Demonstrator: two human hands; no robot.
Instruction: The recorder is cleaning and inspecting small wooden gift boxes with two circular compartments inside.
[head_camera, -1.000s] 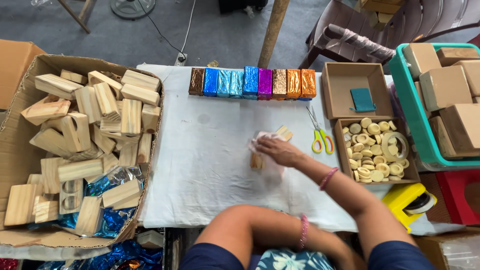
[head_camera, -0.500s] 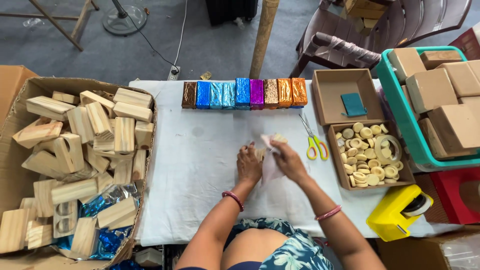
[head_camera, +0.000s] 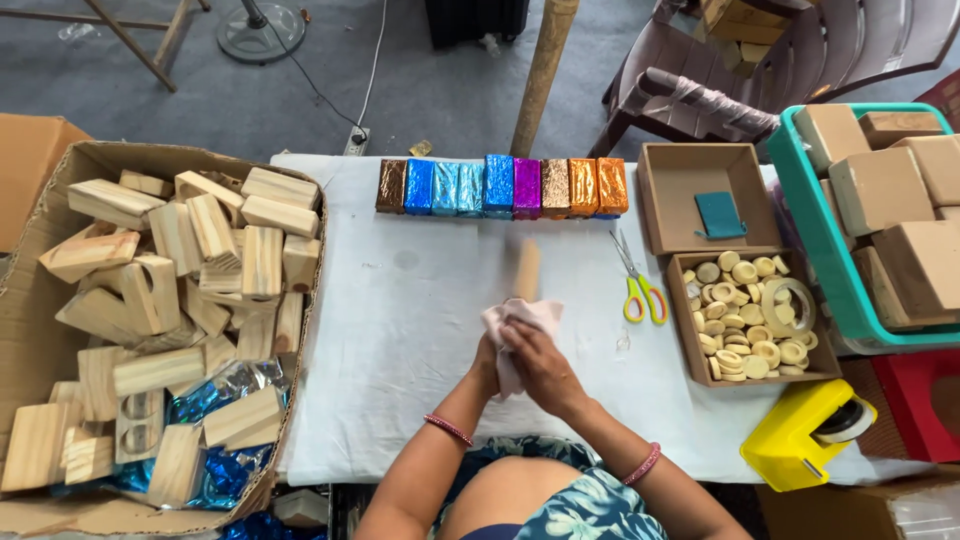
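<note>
Both my hands meet over the middle of the white-covered table (head_camera: 400, 330). My right hand (head_camera: 540, 365) presses a pale pink cloth (head_camera: 515, 320) around the near end of a light wooden piece (head_camera: 527, 268), which sticks out away from me. My left hand (head_camera: 487, 362) sits mostly behind the right one and grips the same cloth and wood from the left. A row of foil-wrapped blocks (head_camera: 500, 186) in brown, blue, purple and orange lines the far side of the table.
A big cardboard box of bare wooden blocks (head_camera: 170, 300) stands on the left. Yellow-handled scissors (head_camera: 640, 290), a tray of small wooden rings (head_camera: 750, 320), a box with a teal pad (head_camera: 720, 213), a yellow tape dispenser (head_camera: 800, 430) and a teal crate of boxes (head_camera: 880, 200) sit on the right.
My left hand came in and joined the right on the cloth and wooden piece. The wood now points away from me, and the hands sit slightly nearer to me.
</note>
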